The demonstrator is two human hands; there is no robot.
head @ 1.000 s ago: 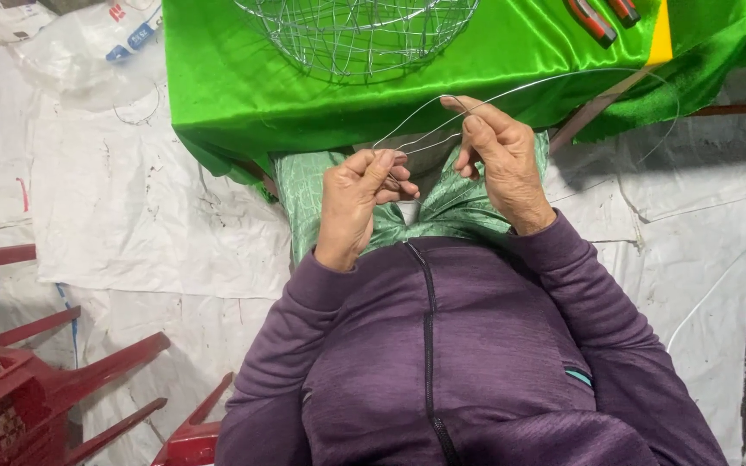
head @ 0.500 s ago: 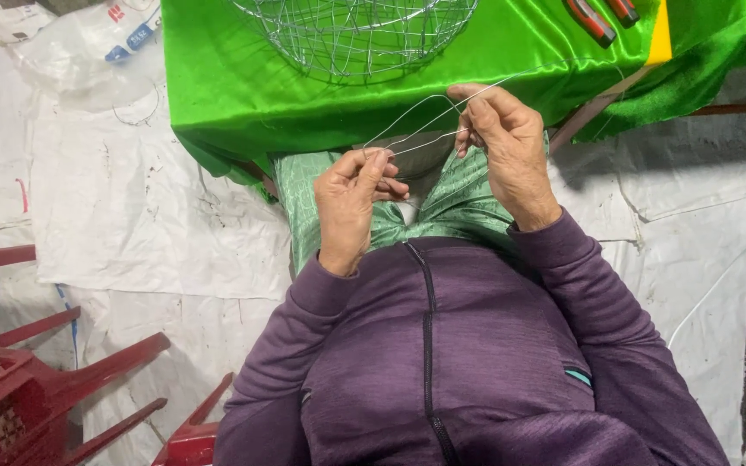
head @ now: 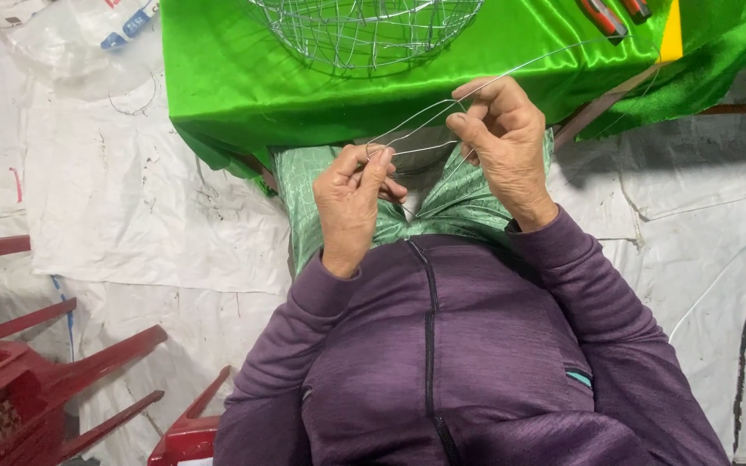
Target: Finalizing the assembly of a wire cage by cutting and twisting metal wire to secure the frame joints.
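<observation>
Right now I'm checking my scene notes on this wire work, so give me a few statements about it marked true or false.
1. Both hands, the left hand and the right hand, pinch the thin wire. True.
2. The wire basket sits on a red cloth. False: it sits on the green cloth.
3. The person wears a purple zip jacket. True.
4. The red plastic chair stands on the table. False: it stands on the floor, lower left.
</observation>
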